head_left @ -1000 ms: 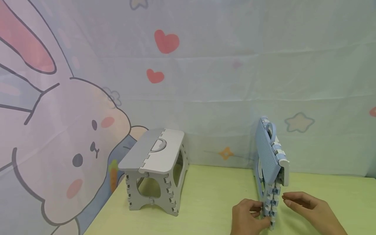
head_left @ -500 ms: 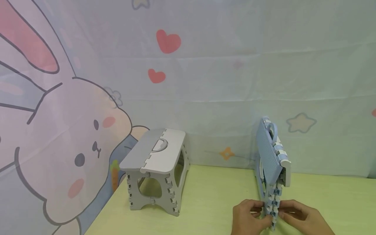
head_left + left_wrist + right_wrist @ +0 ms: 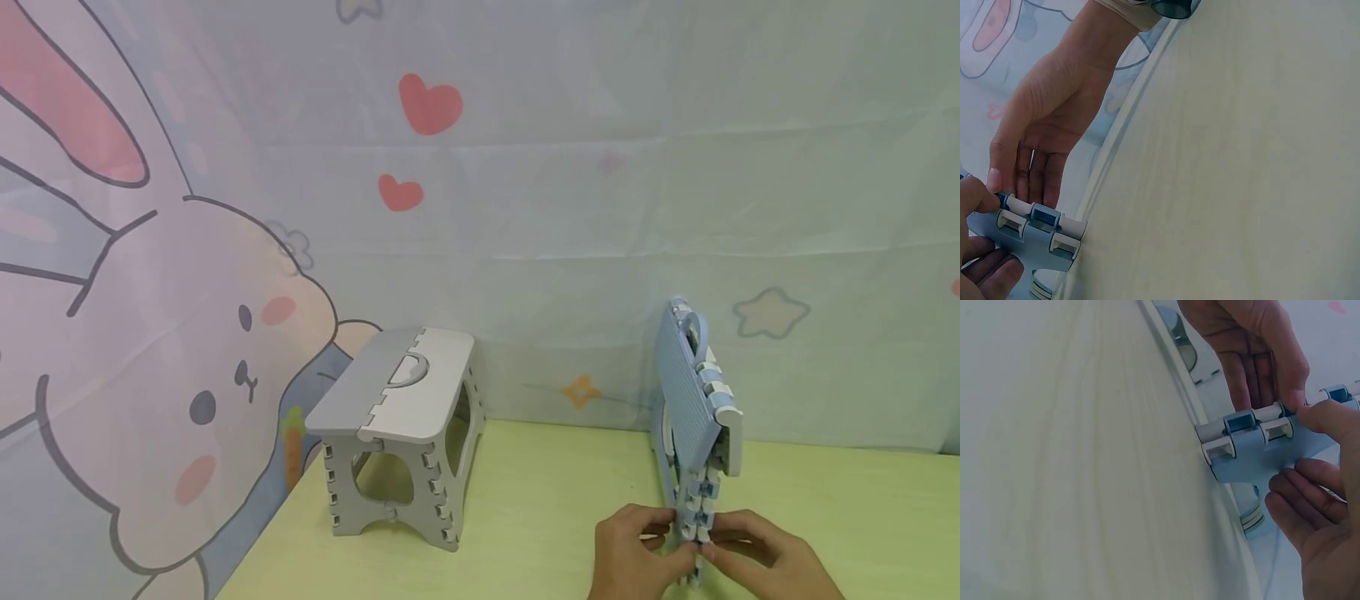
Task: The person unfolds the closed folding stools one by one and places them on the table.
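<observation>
Blue stool (image 3: 681, 396): matt plast., finely ribbed. Grey stool (image 3: 408, 414): smooth plast. Backdrop (image 3: 555, 200): creased cloth. Tabletop (image 3: 540, 500): smooth, wood-grain surf.

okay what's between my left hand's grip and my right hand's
The hinged near end of the folded blue-and-white plastic stool, shown in the head view.

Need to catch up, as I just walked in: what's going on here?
A person is handling a blue-and-white folding stool, which stands upright on the table, folded narrow. The left hand and right hand pinch the lower part of its near end from either side, with both thumbs at the hinges. To the left, a grey folding stool stands unfolded on its legs, touched by neither hand.
</observation>
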A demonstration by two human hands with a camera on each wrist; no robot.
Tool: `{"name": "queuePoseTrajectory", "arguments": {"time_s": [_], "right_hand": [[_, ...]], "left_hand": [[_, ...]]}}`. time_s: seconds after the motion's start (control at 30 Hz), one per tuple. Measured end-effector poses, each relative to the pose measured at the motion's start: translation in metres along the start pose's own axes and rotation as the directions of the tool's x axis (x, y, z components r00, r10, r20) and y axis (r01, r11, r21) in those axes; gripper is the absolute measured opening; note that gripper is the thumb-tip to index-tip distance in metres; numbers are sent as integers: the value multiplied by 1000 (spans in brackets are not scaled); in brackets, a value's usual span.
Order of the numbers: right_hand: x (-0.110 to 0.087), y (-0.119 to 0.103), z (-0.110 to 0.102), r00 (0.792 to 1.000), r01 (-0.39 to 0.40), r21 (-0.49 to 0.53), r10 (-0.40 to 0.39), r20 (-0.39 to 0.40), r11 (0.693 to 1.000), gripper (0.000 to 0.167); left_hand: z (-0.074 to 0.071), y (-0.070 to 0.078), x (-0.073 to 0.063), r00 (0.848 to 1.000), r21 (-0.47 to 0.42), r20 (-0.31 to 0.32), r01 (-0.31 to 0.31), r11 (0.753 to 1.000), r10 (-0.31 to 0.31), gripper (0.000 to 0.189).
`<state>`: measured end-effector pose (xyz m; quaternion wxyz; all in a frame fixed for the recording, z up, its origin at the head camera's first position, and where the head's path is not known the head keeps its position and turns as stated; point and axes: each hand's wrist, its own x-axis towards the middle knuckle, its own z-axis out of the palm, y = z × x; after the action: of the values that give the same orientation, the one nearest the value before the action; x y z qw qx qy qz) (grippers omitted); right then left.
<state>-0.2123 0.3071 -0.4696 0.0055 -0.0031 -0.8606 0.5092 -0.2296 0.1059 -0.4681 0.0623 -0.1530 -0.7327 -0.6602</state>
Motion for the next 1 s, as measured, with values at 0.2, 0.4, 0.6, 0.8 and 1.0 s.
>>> {"name": "queuePoseTrajectory", "arguments": {"time_s": [0.2,0.4,0.6,0.8,1.0], "right_hand": [[-3,-7,11,992,77,-90,-85,-98,993,40],[-5,-4,21,941,227,-166,-260,-215,960,27],[-4,-2,27,894,297,-239,-357,-270,925,23],[-4,-4,29,877,311,-264,-383,-289,913,22],[-6,-4,31,864,319,-282,-400,-305,905,24]], "left_hand": [[-1,-1,1,999,47,18,-39,998,38,21],[-1,-3,2,996,96,19,-85,992,83,21],[-1,-4,2,994,109,26,-111,988,109,23],[-2,-4,4,992,113,34,-124,986,120,24],[-1,-3,3,994,112,34,-111,988,108,25]]}}
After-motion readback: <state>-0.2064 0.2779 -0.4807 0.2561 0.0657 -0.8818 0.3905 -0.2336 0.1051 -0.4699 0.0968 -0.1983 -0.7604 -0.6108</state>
